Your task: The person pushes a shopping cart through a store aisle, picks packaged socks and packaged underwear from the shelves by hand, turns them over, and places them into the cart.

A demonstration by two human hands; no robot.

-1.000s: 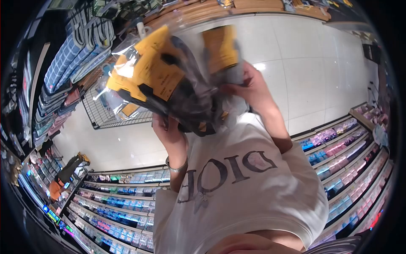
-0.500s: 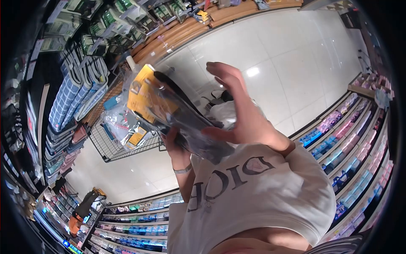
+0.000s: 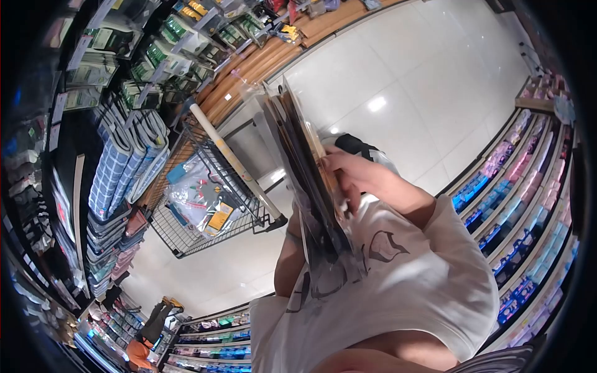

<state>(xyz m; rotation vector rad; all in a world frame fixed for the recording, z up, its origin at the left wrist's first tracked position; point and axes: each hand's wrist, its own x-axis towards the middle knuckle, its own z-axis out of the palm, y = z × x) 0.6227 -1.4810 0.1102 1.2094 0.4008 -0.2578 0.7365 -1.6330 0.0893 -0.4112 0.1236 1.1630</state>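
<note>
Bag in cart, cart left of packages, folded cloths left of cart, shelves at right

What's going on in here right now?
Someone in a white top is in a shop aisle, holding a stack of flat, clear-wrapped packages seen edge-on. Their right hand is against the stack's right side; the left hand is hidden behind it. A wire shopping cart stands to their left with plastic-wrapped goods inside. Farther off, another person in orange is beside the shelves.
</note>
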